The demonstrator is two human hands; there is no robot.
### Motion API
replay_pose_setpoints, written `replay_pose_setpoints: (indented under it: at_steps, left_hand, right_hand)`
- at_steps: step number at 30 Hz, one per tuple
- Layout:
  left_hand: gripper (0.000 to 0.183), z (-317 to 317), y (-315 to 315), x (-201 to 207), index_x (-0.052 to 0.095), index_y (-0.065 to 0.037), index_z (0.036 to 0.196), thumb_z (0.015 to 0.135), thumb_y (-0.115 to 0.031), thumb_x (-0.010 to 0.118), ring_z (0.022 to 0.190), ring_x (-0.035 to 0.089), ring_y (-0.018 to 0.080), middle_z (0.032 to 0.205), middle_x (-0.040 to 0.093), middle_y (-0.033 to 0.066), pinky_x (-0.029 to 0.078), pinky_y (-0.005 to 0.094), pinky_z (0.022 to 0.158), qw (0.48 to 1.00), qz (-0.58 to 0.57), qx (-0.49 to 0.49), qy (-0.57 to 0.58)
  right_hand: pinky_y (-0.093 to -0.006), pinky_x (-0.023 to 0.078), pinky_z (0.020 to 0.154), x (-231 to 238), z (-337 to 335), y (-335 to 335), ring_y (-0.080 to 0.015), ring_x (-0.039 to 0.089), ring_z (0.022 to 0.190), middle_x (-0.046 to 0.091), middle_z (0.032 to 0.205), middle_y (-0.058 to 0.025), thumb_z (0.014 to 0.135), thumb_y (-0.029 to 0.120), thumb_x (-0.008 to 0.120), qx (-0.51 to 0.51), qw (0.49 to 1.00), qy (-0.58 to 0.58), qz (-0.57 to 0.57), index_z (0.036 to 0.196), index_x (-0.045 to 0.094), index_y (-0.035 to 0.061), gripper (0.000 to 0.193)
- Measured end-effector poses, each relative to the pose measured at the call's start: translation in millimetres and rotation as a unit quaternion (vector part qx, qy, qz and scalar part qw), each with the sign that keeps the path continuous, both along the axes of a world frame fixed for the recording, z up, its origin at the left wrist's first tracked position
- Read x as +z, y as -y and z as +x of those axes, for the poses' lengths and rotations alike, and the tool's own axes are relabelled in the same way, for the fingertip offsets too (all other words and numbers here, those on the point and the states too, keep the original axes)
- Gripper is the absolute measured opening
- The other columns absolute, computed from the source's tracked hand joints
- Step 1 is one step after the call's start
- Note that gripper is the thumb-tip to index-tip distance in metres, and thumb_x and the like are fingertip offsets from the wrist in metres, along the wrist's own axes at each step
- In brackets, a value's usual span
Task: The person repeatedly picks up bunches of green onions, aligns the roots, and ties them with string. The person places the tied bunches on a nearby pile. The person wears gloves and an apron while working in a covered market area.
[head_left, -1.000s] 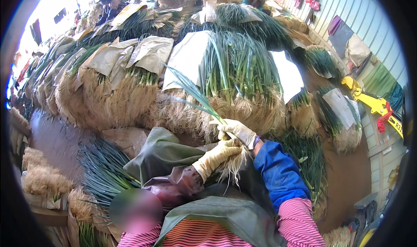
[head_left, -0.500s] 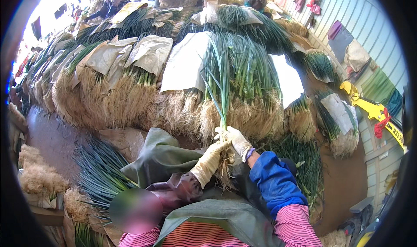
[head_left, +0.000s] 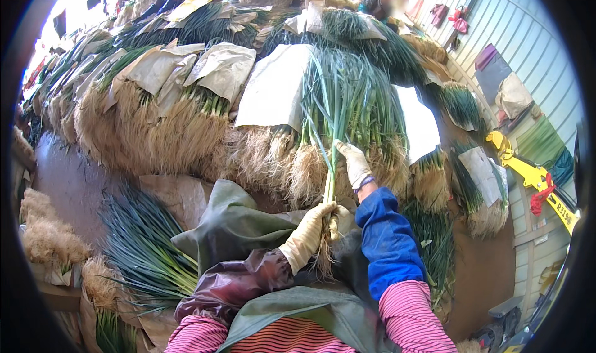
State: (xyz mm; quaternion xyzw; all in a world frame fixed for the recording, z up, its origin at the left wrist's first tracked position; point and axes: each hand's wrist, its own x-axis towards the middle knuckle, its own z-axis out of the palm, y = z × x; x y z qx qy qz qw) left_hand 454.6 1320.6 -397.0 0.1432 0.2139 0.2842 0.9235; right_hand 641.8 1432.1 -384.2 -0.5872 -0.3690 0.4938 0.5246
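My left hand (head_left: pixel 315 232), in a cream glove, is closed around the white lower end of a few green onions (head_left: pixel 333 178). Their stringy roots hang below that hand, and their long leaves rise upright in front of me. Higher up the stalks, my gloved right hand (head_left: pixel 354 164) has its fingers curled against the stems; its fingertips are partly hidden. One leaf slants off to the left of the stalks. Directly behind stands a dense row of green onions (head_left: pixel 366 114) with tan roots facing me.
Paper sheets (head_left: pixel 273 89) cover parts of the piled onions. A dark green apron (head_left: pixel 236 219) drapes over my lap. Loose onions (head_left: pixel 146 247) lie at my left, more (head_left: pixel 431 241) at my right. A yellow metal arm (head_left: pixel 528 170) stands by the ribbed wall.
My right hand has slid up the stalks, away from my left hand, which stays at the root end. The view has shifted slightly.
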Motion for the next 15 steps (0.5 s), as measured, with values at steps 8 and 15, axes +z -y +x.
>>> replay_pose_setpoints:
  at_steps: [8,15]
  left_hand:
    - [0.028,5,0,10,0.061,-0.004,0.088,0.096,-0.030,0.054,0.040,0.048,0.0173,0.054,0.053,0.0025,0.043,0.0303,0.042,0.998,-0.038,0.034,0.048]
    - [0.030,7,-8,2,0.062,-0.002,0.091,0.097,-0.030,0.052,0.041,0.048,0.0163,0.057,0.054,0.0026,0.042,0.0303,0.041,0.994,-0.047,0.077,0.065]
  right_hand:
    - [-0.0243,0.051,0.049,-12,-25,23,-0.0123,0.062,0.057,0.070,0.080,-0.0046,0.095,0.031,0.062,-0.134,0.971,-0.162,0.111,0.095,0.066,0.0080,0.023]
    - [-0.0280,0.056,0.056,34,-50,74,-0.0160,0.066,0.064,0.071,0.086,-0.0111,0.100,0.028,0.053,-0.098,0.981,-0.038,0.165,0.104,0.065,-0.0018,0.032]
